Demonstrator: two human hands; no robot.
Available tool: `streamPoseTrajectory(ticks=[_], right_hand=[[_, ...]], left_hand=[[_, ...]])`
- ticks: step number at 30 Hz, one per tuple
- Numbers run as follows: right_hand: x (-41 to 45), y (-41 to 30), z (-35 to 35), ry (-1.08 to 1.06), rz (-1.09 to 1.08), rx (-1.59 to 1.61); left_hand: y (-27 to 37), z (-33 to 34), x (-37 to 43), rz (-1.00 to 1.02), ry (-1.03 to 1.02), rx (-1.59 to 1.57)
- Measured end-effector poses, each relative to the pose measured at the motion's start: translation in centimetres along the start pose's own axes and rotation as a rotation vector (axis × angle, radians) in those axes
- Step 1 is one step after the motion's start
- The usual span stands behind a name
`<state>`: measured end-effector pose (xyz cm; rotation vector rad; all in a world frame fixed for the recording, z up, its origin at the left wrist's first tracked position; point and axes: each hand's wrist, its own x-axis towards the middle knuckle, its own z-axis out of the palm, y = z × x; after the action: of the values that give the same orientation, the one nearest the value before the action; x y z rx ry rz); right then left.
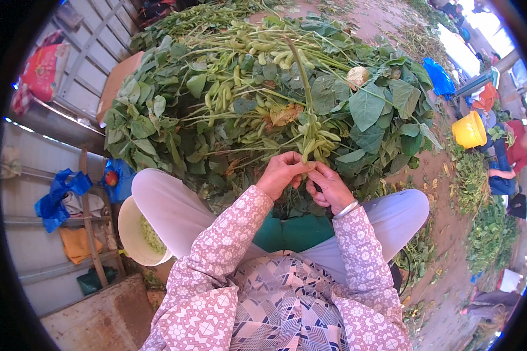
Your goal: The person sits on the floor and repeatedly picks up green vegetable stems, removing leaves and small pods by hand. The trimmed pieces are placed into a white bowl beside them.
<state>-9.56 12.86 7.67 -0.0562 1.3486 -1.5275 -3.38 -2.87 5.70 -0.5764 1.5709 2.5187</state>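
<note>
My left hand (284,173) and my right hand (332,186) meet above my lap, their fingertips pinched together around a green soybean pod (306,151). This pod is at the lower end of a soybean stalk (303,72), where several more pods hang in a cluster. The fingers hide the pod's lower tip, and I cannot tell whether it is split. A metal bangle (346,209) circles my right wrist. Just beyond both hands lies a large heap of leafy soybean plants (373,105) with many pods among the stems.
By my left knee stands a pale bucket (129,230) holding shelled green beans (151,237). Cardboard (119,85) leans by the wall at the heap's left. To the right are a yellow bucket (469,130), a seated person (509,153) and plants strewn on the ground.
</note>
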Motion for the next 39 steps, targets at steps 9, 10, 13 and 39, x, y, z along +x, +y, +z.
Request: streamPoseTrajectory(ticks=[9, 10, 13, 39], right_hand=[[0.8, 1.1, 0.0, 0.012, -0.042, 0.139], [0.9, 1.2, 0.3, 0.053, -0.067, 0.098], [1.1, 1.8, 2.0, 0.199, -0.236, -0.323], [-0.7, 3.9, 2.5, 0.190, -0.730, -0.914]], left_hand=[[-0.2, -0.6, 0.1, -0.043, -0.018, -0.097], [-0.2, -0.8, 0.2, -0.052, -0.004, -0.093], [-0.2, -1.0, 0.2, -0.075, 0.050, -0.031], [-2.2, -7.0, 0.7, 0.079, 0.049, -0.138]])
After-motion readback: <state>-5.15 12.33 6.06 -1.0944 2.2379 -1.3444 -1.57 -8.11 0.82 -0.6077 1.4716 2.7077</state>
